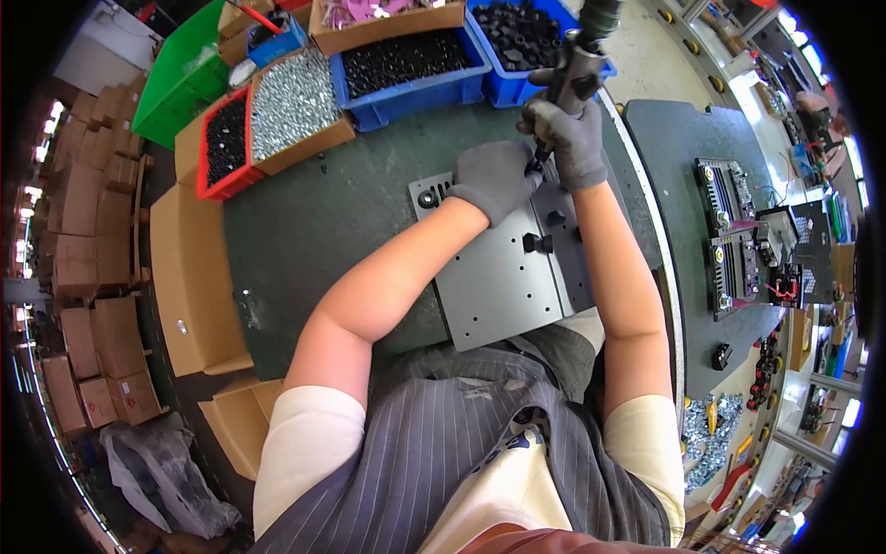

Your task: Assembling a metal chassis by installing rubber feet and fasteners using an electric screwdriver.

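My right hand (570, 138), in a grey glove, is wrapped round a dark power screwdriver (583, 69) that comes down from the top of the view. The tool's lower end points at a grey sheet-metal panel (498, 277). Beside that end is my gloved left hand (494, 180), resting over the panel's far part with its fingers closed; whatever they pinch is hidden. Small holes dot the panel, and a bend runs along its right side. A black fitting (537, 244) sits near the bend, and a round black piece (427, 198) is at the far left corner.
Along the table's far edge stand a red bin (205, 183) of black parts, a cardboard box (309, 148) of silver screws and a blue bin (374, 115) of black screws. Right of the dark green table (305, 277), another table carries circuit assemblies (734, 268). Cartons (97, 222) are stacked left.
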`<state>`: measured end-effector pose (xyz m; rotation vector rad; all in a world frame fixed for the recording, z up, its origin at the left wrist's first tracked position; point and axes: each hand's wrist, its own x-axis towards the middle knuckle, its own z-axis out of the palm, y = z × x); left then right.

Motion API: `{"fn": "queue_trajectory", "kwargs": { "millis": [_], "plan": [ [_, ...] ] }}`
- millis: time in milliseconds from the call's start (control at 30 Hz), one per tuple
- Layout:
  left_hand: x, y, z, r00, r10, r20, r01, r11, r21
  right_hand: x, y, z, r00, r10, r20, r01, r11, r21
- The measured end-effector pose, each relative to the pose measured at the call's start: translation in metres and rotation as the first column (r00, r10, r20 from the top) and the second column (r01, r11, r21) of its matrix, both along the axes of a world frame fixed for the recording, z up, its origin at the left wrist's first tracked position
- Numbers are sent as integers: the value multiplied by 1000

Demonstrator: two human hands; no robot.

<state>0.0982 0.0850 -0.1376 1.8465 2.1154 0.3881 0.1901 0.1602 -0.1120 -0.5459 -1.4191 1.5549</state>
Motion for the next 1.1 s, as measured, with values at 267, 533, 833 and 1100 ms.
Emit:
{"fn": "queue_trajectory", "kwargs": {
  "millis": [267,533,833,1100],
  "plan": [
    [-61,-23,-23,119,192,974,-271,950,-155,21,-36,39,997,-21,-75,29,994,105],
    [-50,-91,-13,-432,170,886,-180,946,-269,46,-85,45,901,15,-434,-42,998,-53],
    [9,-112,-13,-586,295,755,104,951,-291,75,-99,39,812,100,-575,-72,995,71],
    [31,-117,-5,-650,360,670,248,933,-261,92,-107,34,770,207,-603,-118,976,185]
  ]
}}
